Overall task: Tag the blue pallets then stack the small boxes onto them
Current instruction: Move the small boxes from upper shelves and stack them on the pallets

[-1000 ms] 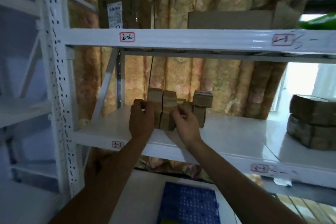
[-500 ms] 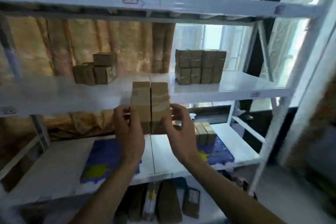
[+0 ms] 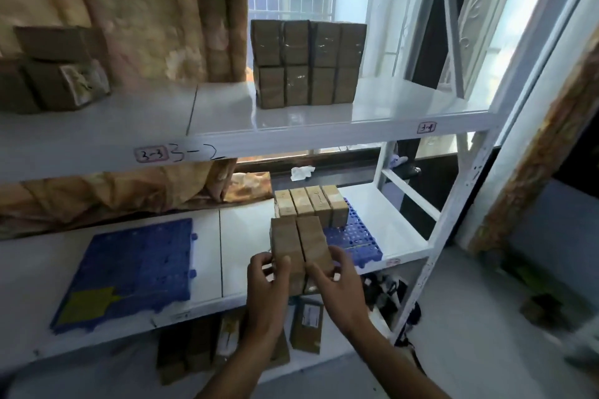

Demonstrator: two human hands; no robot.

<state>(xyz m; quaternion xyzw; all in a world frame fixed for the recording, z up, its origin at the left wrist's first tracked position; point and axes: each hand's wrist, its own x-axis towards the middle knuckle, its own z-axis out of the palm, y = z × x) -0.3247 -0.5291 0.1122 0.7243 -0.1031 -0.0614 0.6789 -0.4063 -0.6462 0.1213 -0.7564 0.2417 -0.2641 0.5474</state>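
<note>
My left hand (image 3: 267, 278) and my right hand (image 3: 338, 280) squeeze two small brown boxes (image 3: 299, 248) side by side between them, held in the air before the lower shelf. Just beyond them lies a blue pallet (image 3: 355, 236) on the right of that shelf, bearing a row of several small boxes (image 3: 311, 209) at its back. A second blue pallet (image 3: 129, 269) with a yellow tag (image 3: 86, 303) at its near left corner lies flat further left.
On the white shelf (image 3: 227, 136) above stands a block of several wrapped boxes (image 3: 308, 63), with more brown boxes (image 3: 55, 74) at the left. Flat cartons (image 3: 306, 324) lie under the lower shelf. A white rack post (image 3: 453, 210) rises at the right.
I carried the two boxes from the upper shelf down and to the right. My view dropped with them, and the boxes now hang close to the right blue pallet.
</note>
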